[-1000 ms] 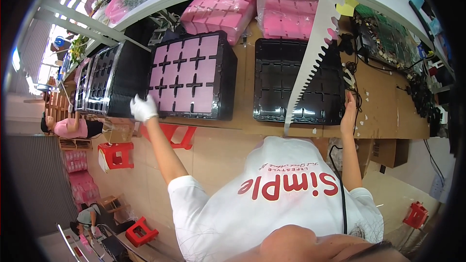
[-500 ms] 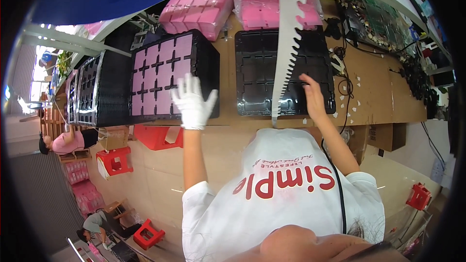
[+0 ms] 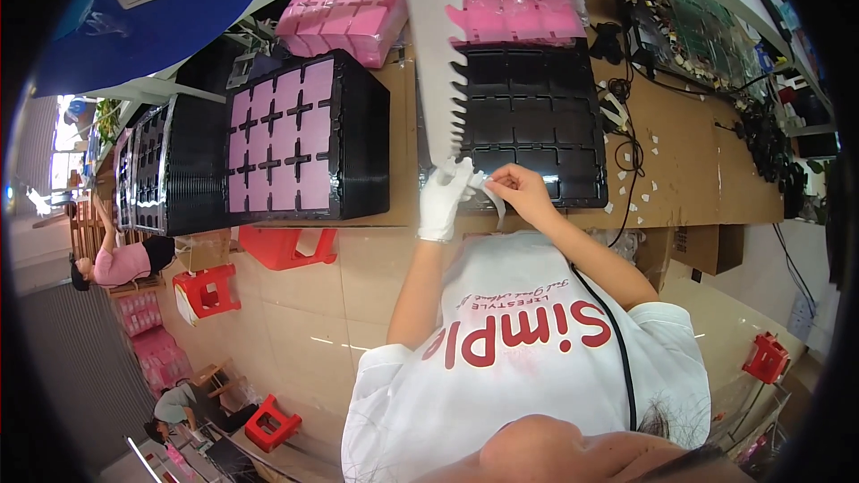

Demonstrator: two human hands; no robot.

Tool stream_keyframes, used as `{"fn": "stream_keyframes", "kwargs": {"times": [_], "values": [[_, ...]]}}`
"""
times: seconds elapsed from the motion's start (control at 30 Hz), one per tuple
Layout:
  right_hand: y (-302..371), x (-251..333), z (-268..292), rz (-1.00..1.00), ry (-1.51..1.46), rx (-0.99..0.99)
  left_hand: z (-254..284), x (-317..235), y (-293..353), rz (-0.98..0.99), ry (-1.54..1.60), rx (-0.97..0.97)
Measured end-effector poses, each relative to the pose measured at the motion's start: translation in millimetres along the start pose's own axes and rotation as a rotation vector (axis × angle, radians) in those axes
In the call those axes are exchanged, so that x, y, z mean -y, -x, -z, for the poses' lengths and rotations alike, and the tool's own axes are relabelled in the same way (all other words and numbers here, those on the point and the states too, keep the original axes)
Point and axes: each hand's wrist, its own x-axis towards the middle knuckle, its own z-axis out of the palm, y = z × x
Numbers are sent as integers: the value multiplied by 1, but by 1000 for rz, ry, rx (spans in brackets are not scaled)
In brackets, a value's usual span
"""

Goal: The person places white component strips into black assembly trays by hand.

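A long white strip (image 3: 434, 63) with a notched edge hangs down in front of me. My left hand (image 3: 443, 201), in a white glove, is closed on the strip's lower part. My bare right hand (image 3: 523, 194) pinches beside it, thumb and fingertips together at the strip's lower end; a short loose length curls down below the fingers. Just beyond my hands lies a black divided plastic tray (image 3: 532, 116), its cells dark. To the left stands a tall stack of black trays (image 3: 362, 143), pink pieces filling the top one's cells around black cross-shaped dividers.
More black trays (image 3: 192, 161) are stacked farther left. Plastic-wrapped pink blocks (image 3: 340, 13) sit at the back. On the right are green circuit boards (image 3: 689, 27), black cables (image 3: 635, 156) and white scraps on the cardboard-covered table (image 3: 707, 170). Red stools (image 3: 273, 422) and two people are at the lower left.
My left hand has come right, from beside the pink-filled tray to the strip, and closed on it. My right hand has moved left and pinched. The strip has shifted left.
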Motion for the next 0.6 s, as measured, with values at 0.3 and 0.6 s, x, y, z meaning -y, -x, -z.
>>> {"fn": "stream_keyframes", "kwargs": {"times": [0.3,0.6], "values": [[-25,5,-13,73,137,64,10,-15,-4,96,2,23],[-69,31,-28,827,361,283,30,2,-31,-25,200,-305]]}}
